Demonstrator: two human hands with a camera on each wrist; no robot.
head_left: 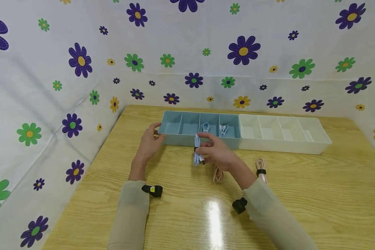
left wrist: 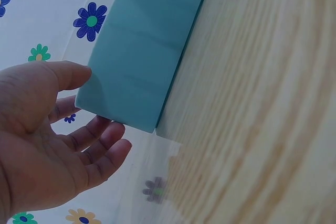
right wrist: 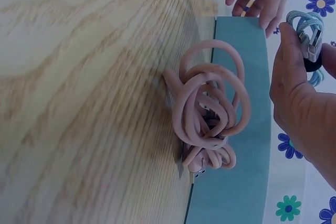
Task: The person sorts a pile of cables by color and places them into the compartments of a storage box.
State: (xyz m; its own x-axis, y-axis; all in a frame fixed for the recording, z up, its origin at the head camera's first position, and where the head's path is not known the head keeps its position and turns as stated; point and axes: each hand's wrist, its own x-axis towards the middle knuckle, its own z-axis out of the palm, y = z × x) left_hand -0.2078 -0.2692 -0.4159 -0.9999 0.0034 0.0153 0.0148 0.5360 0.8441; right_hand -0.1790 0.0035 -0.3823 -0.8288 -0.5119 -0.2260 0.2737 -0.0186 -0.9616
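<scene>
My right hand (head_left: 217, 151) pinches a coiled light-blue charging cable (head_left: 197, 152) bound with a black strap, holding it upright by the front of the blue divided box (head_left: 203, 140). The cable's metal USB plug (right wrist: 315, 43) shows in the right wrist view. At the box's left end, my left hand (head_left: 150, 140) grips the corner, thumb on the front wall and fingers round the end wall. Inside the box, one light-blue coiled cable (head_left: 206, 127) lies in the third compartment and another cable (head_left: 224, 130) in the rightmost. Below my right hand is a pink coiled cable (right wrist: 212, 103) on the table.
A white divided box (head_left: 284, 146) stands end to end with the blue one, on its right. Another pink cable (head_left: 261, 170) with a black strap lies in front of it on the wooden table (head_left: 181, 208). A flower-patterned cloth (head_left: 206, 62) hangs behind and at the sides.
</scene>
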